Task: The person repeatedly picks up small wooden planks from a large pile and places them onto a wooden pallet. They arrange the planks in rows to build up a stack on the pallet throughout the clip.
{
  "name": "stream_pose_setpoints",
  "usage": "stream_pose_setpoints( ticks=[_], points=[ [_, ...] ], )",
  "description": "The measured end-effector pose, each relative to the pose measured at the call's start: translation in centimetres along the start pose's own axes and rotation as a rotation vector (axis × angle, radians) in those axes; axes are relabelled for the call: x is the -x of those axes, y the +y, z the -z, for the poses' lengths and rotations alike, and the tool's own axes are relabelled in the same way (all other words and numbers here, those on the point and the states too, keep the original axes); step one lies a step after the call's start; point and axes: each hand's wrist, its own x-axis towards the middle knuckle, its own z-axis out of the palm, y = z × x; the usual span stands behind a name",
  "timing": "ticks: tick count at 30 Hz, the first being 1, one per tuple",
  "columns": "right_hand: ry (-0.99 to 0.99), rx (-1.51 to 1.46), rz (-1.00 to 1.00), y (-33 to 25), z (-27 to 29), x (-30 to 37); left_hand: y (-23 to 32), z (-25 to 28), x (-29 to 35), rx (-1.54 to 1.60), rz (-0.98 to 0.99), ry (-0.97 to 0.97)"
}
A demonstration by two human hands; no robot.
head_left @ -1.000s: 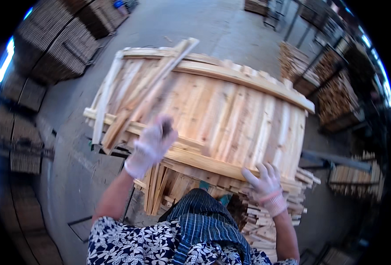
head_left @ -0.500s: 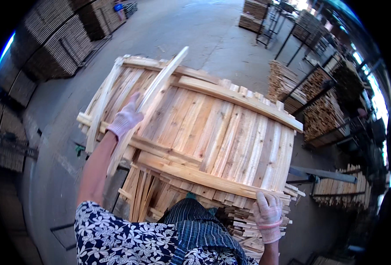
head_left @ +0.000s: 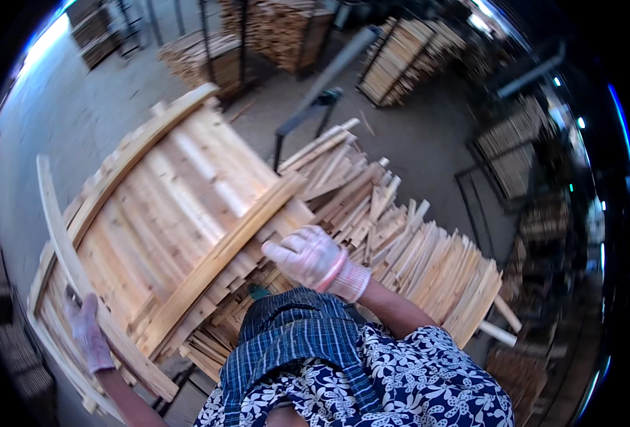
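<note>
1. Biggest thing in front of us is the slatted wooden panel (head_left: 180,206), lying flat on a heap of loose wooden slats (head_left: 415,249), with its cross batten (head_left: 222,256) running lower-left to upper-right.
2. Along the panel's left edge lies the long slat (head_left: 53,235), its long axis running away from us, far end top-left.
3. Our left hand (head_left: 87,333), gloved, is curled around that slat near its close end, so it's clearly the nearer hand.
4. Our right hand (head_left: 308,256), also gloved, sits loosely curled over the slats by the panel's lower right corner. Can't tell if it's gripping anything.
</note>
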Motion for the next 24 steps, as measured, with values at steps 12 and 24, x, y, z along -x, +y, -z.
stream_pose_setpoints(
  ticks=[12,24],
  points=[
    [-0.511,-0.234,-0.813,5.2,-3.4,22.3,-1.2,-16.1,0.4,-1.185,-0.226,0.034],
    [-0.560,-0.642,-1.514,7.5,-7.6,41.1,2.0,-48.5,23.4,-0.379,-0.614,-1.122]
  ],
)
